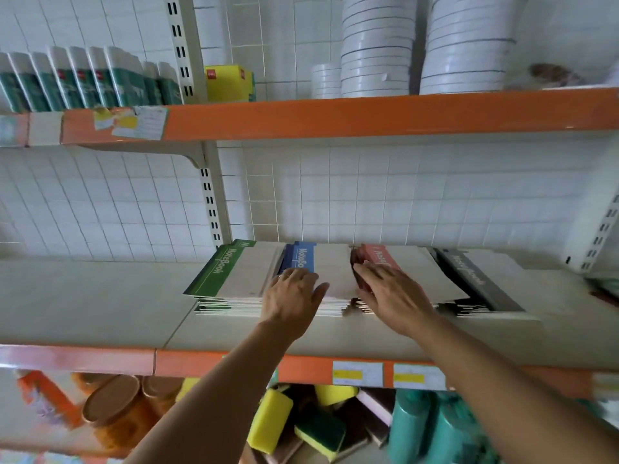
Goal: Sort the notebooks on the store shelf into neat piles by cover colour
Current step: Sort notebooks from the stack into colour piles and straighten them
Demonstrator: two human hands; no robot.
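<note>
While four notebook piles, green (231, 276), blue (321, 266), red (398, 262) and black (479, 279), sit side by side on the shelf (100, 306), the left hand (291, 296) rests flat on blue and the right hand (395, 296) on red, fingers straight, gripping nothing.

Both arms extended forward and up, forearms bare. Left hand (292, 298) palm-down, fingers (310, 279) straight, slightly spread. Right hand (395, 296) palm-down, fingers flat, angled left.

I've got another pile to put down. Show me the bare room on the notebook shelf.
Bare shelf lies left of the green pile, and a strip runs along the front edge. Crowded: green, blue, red and black piles sit side by side, both hands on them.
</note>
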